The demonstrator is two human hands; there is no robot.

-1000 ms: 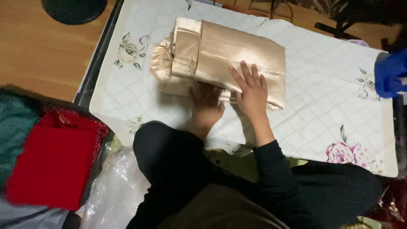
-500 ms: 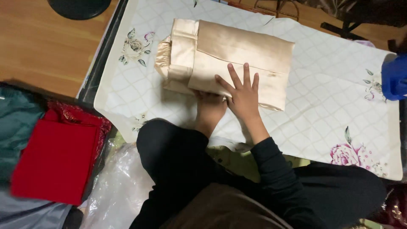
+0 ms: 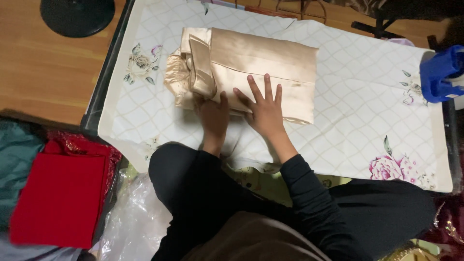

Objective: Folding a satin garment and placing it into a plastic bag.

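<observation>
A folded champagne-coloured satin garment (image 3: 261,63) lies on a white quilted cloth with flower prints (image 3: 357,106). My right hand (image 3: 263,108) rests flat on the garment's near edge, fingers spread. My left hand (image 3: 212,116) is at the near left corner of the garment, its fingertips tucked under or against the folded edge. A narrow folded strip (image 3: 200,67) of the same fabric lies along the garment's left side. Both arms wear black sleeves.
A red folded cloth (image 3: 60,195) lies on the floor at the left beside teal fabric (image 3: 17,164). Clear plastic wrap (image 3: 133,222) sits near my knee. A blue object (image 3: 442,72) stands at the right edge. A black round base (image 3: 77,14) sits on the wooden floor.
My right hand has stayed flat on the garment's near edge. My left hand has shifted a little toward the left corner. The view has moved slightly.
</observation>
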